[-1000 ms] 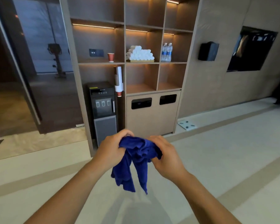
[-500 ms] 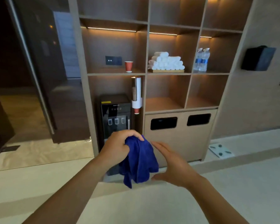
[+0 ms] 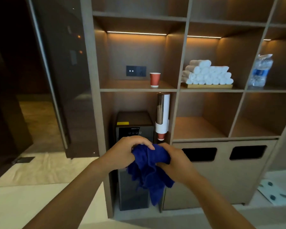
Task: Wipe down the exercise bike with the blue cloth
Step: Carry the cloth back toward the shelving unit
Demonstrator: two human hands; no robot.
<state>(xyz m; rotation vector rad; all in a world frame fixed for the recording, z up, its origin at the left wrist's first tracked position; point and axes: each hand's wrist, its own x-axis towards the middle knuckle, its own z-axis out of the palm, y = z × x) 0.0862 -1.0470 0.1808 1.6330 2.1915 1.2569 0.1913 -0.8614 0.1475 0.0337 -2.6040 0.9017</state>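
Blue cloth (image 3: 148,169) hangs bunched at the lower centre of the frame, gripped at its top by both hands while its loose folds drop below them. Left hand (image 3: 124,152) is curled over the cloth's upper left, fingers (image 3: 145,144) wrapped across the top. Right hand (image 3: 175,161) is closed on the cloth's right side, so both hands pinch the fabric between them, almost touching.

Behind the hands stands a dark water dispenser (image 3: 134,128) in the lower bay of a wooden shelving unit (image 3: 181,90). Just right of the dispenser, a cup dispenser tube (image 3: 162,116) is mounted upright with a red cup showing at its bottom end. On the shelf above, centre frame, a red paper cup (image 3: 154,79) stands upright near a dark wall switch panel (image 3: 136,71). To the right, rolled white towels (image 3: 206,73) are stacked on a tray, and water bottles (image 3: 261,70) stand in the next bay. At lower right, a cabinet front has two dark slots (image 3: 199,154), and a white scale (image 3: 275,194) lies on the floor.
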